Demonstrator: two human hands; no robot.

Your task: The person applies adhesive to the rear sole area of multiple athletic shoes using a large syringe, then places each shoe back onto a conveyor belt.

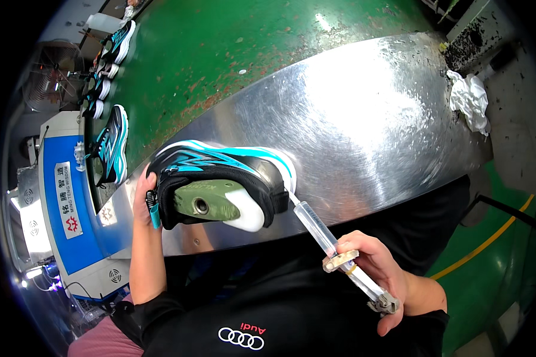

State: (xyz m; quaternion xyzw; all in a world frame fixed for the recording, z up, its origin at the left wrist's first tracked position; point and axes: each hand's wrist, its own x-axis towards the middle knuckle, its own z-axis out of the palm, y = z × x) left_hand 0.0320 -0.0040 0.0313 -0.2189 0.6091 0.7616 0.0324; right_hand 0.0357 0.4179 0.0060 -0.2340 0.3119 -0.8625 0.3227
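Metal table [351,119] spans the middle, and at its near edge a black-and-turquoise shoe [220,160] is tilted, sole facing away, its opening filled by a green last [220,199]. The left hand [141,202] grips the shoe's front; the right hand [378,259] holds a clear syringe [315,227], its tip at the heel by the sole.

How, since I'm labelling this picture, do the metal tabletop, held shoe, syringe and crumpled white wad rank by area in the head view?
1. Metal tabletop
2. Held shoe
3. Syringe and crumpled white wad: too close to rank; the syringe is longer but thin, the wad compact.
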